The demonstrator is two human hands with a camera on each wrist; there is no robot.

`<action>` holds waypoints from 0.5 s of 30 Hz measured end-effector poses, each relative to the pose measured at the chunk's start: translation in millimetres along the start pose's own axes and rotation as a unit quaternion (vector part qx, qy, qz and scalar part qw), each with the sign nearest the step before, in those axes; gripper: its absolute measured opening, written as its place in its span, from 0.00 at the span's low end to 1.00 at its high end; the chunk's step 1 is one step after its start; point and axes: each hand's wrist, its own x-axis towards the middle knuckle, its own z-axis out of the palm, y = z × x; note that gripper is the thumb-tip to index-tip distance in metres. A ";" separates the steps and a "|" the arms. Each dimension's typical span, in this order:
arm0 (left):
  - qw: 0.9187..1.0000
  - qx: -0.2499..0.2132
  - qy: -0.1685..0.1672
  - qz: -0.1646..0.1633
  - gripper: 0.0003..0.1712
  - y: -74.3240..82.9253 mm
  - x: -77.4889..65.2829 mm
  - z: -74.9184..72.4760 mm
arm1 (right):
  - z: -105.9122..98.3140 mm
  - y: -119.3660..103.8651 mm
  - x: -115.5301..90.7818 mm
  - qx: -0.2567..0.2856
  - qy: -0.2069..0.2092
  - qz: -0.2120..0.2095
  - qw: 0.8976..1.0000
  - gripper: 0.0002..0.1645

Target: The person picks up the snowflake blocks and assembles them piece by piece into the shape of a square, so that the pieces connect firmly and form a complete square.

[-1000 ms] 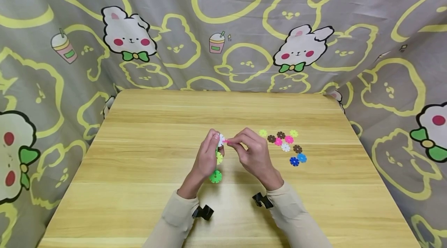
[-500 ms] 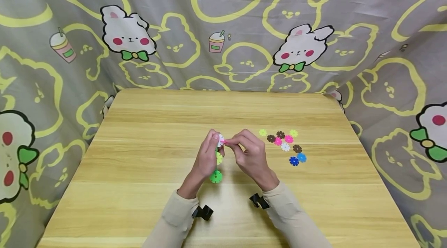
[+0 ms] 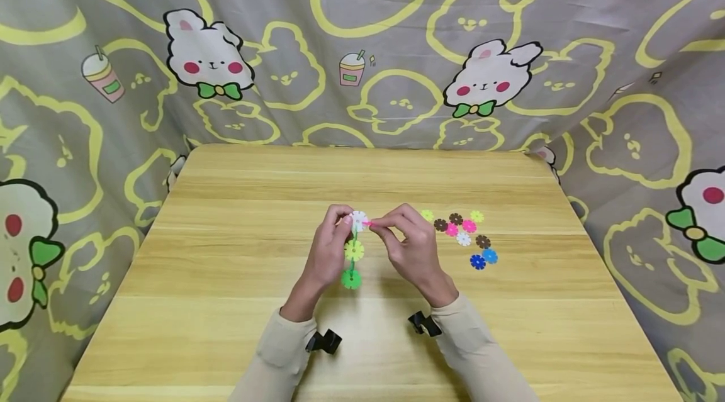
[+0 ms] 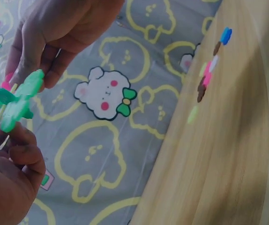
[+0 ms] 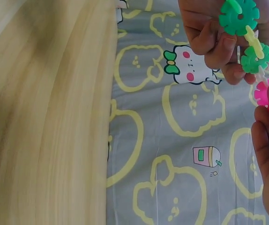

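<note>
My left hand (image 3: 325, 254) grips a chain of interlocking snowflake discs above the table. The chain has a white disc (image 3: 359, 219) on top, a yellow disc (image 3: 355, 251) below it, and a bright green disc (image 3: 351, 280) at the bottom. A further green disc (image 5: 261, 62) sits edge-on between the white and yellow ones. With thumb and fingers, my right hand (image 3: 413, 245) pinches a pink disc (image 5: 262, 96) at the white disc's right edge. Fingers hide part of that meeting point, so I cannot tell how far the slots engage.
To the right on the wooden table (image 3: 226, 263) lie several loose discs: yellow (image 3: 477, 216), brown (image 3: 483, 241), pink (image 3: 469, 225), white (image 3: 463, 239), dark blue (image 3: 478, 262) and light blue (image 3: 490, 256). A patterned curtain (image 3: 396, 125) surrounds the table's far side and both sides.
My left hand has shifted slightly left and its hold has turned, showing more of the white and yellow discs. The chain's lower end has risen a little. My right hand still pinches the pink disc.
</note>
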 end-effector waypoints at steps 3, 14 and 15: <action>1.000 -0.016 0.003 -0.002 0.11 0.8 1.2 -0.6 | 0.0 0.4 -0.6 0.002 -0.003 0.001 1.000 0.03; 0.999 -0.024 0.023 -0.006 0.12 1.9 1.2 1.4 | -1.2 2.3 -3.3 0.002 -0.028 0.007 1.000 0.04; 0.999 -0.026 0.024 -0.005 0.12 1.6 0.6 1.3 | -2.2 2.4 -3.6 0.002 -0.031 0.009 0.999 0.05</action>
